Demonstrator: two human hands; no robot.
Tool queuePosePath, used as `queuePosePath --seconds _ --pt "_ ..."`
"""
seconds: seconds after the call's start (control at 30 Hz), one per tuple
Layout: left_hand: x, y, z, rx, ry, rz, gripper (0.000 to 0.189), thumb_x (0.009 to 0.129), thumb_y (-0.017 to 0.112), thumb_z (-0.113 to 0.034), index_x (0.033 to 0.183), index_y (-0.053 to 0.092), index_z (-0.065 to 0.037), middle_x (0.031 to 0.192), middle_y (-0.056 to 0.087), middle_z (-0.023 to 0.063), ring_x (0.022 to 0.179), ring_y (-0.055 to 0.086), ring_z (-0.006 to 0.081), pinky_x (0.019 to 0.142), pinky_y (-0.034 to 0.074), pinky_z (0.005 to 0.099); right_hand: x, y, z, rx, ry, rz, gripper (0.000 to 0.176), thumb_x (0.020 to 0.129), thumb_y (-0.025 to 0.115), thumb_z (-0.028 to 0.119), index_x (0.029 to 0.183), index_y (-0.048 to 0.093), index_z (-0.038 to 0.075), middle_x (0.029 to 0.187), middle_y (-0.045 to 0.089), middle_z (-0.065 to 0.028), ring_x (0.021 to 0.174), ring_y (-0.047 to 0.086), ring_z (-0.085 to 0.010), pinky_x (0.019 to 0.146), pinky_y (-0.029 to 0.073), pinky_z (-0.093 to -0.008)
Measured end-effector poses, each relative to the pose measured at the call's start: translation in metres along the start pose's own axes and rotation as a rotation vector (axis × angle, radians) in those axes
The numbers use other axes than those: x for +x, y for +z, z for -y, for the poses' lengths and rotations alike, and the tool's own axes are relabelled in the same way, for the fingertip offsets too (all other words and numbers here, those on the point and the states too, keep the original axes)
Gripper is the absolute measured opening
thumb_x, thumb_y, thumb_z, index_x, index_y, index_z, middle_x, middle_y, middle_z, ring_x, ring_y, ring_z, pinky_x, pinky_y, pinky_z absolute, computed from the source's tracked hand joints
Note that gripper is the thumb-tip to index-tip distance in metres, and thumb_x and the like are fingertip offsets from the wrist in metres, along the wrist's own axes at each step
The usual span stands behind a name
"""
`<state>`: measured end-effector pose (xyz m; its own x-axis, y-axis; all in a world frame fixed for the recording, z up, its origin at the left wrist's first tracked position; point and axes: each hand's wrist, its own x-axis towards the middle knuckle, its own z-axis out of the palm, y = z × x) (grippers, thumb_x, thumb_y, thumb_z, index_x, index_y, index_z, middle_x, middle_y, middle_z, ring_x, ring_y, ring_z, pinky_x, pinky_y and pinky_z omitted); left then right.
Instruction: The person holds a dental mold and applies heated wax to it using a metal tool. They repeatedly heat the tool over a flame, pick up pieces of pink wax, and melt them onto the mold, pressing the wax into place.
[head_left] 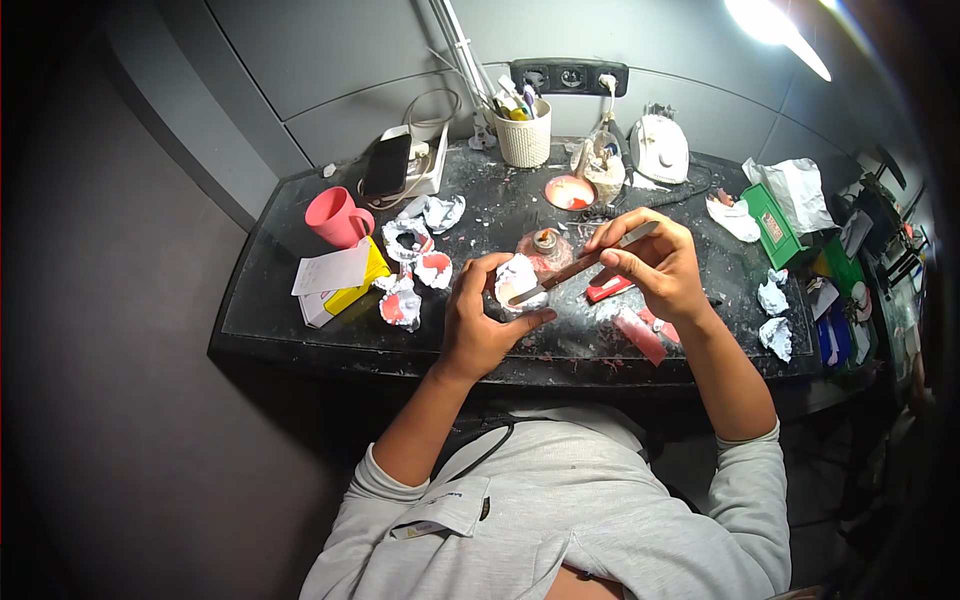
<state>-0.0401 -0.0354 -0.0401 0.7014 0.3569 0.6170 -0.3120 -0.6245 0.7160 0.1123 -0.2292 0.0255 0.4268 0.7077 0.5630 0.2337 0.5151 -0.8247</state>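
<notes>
White cast (517,272), one, small and cup-like: rough, ragged, chalky white rim, with a paler cream hollow; located in the left hand (478,325), above the tabletop (270,310) and to the left of the right hand (662,265). Left hand: fingers curled around the far side of the cast, thumb along its near side, closed on it. Right hand: thumb and fingers pinched on a slim tool (575,271), brown in the middle and metallic at both ends, its flat tip against the cast. Just beyond the hands: one small burner-like vessel (545,242) with an orange-brown top. Beneath the right hand: one red item (608,288); nearer the person, one pink sheet (640,336). Left of the left hand: several white crumpled pieces (401,305), some with pink inside; one yellow-and-white box (345,295), its print too small to read, under a paper slip (335,270) with faint, unreadable writing; one pink mug (333,219). Beyond both hands: dark phone (387,166), white woven holder (524,140) of brushes and pens, shallow dish (570,192) with red-and-white contents, white device (660,148). Right of the right hand: one green box (773,226), label illegible, beside crumpled white paper (803,195); nearer, white lumps (775,338).
</notes>
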Motion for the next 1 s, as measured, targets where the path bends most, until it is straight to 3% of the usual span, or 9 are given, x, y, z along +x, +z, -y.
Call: queuePosePath --seconds 0.23,0.3,0.6,0.8,1.0 --pt "0.0 -0.001 -0.004 -0.005 -0.047 -0.005 0.072 0.062 0.097 -0.023 0.118 0.057 -0.001 0.107 0.064 0.0153 0.098 0.064 0.0283 0.086 0.053 0.0389 -0.001 0.002 0.0 -0.004 0.025 -0.007 0.014 0.092 0.069 -0.002 0.103 0.062 -0.004 0.105 0.069 -0.0151 0.097 0.068 -0.0175 0.083 0.058 -0.0307" --pt "-0.001 -0.002 -0.001 0.036 -0.027 0.014 0.071 0.065 0.096 -0.014 0.122 0.055 -0.001 0.108 0.065 0.0094 0.098 0.065 0.017 0.086 0.054 0.0324 -0.001 0.002 0.0 -0.007 0.029 -0.005 0.014 0.092 0.069 -0.002 0.103 0.062 -0.004 0.105 0.069 -0.015 0.098 0.067 -0.0174 0.084 0.058 -0.0312" --pt "0.001 -0.002 -0.004 0.159 0.043 -0.036 0.068 0.066 0.096 -0.02 0.119 0.057 -0.001 0.106 0.067 0.012 0.096 0.067 0.0207 0.086 0.054 0.0336 -0.002 0.003 0.004 -0.068 -0.015 0.011 0.013 0.092 0.068 -0.002 0.103 0.062 -0.005 0.104 0.069 -0.0145 0.098 0.067 -0.0166 0.086 0.057 -0.0298" --pt "0.0 -0.003 -0.01 0.436 0.09 -0.133 0.068 0.063 0.095 -0.033 0.114 0.061 -0.005 0.096 0.067 0.013 0.083 0.064 0.0274 0.079 0.049 0.0394 -0.003 0.009 0.006 -0.334 -0.142 0.0 0.01 0.088 0.073 -0.002 0.094 0.065 -0.006 0.094 0.072 -0.0129 0.08 0.07 -0.0136 0.071 0.059 -0.0267" --pt "-0.005 0.002 -0.012 0.631 0.043 -0.239 0.066 0.059 0.092 -0.026 0.114 0.061 -0.007 0.089 0.066 0.0097 0.079 0.059 0.0284 0.079 0.044 0.0406 -0.005 0.018 0.009 -0.506 -0.278 0.007 0.017 0.081 0.078 -0.005 0.092 0.065 -0.001 0.09 0.073 -0.0109 0.08 0.073 -0.0188 0.071 0.057 -0.0298"
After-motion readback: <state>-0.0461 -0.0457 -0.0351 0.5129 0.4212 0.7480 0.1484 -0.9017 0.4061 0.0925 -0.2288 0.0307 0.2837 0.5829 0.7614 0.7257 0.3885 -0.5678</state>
